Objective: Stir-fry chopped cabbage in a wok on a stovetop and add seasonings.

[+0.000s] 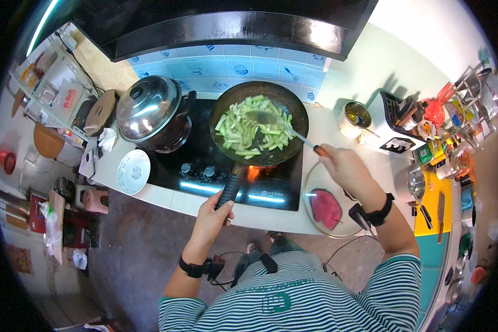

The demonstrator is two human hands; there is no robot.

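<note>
My left hand (214, 215) grips the black handle (231, 186) of a dark wok (301, 112), which sits over the right burner of a black glass gas stove (170, 170). Orange flame (253, 172) shows under the wok's near edge. Inside it lie pale green sliced vegetable pieces (245, 124), spread across the middle. My right hand (344, 166) is closed around the orange-and-black handle of a metal spatula (294, 133). The spatula's blade rests among the pieces, partly blurred.
Left of the wok stands a lidded steel pot (149, 110), with a white patterned bowl (133, 172) before it. A glass lid (313, 182) with a pink cloth (326, 208) lies right. Farther right are a saucepan (409, 182) and a knife (440, 216) on a yellow board (433, 191). A range hood (232, 31) hangs above.
</note>
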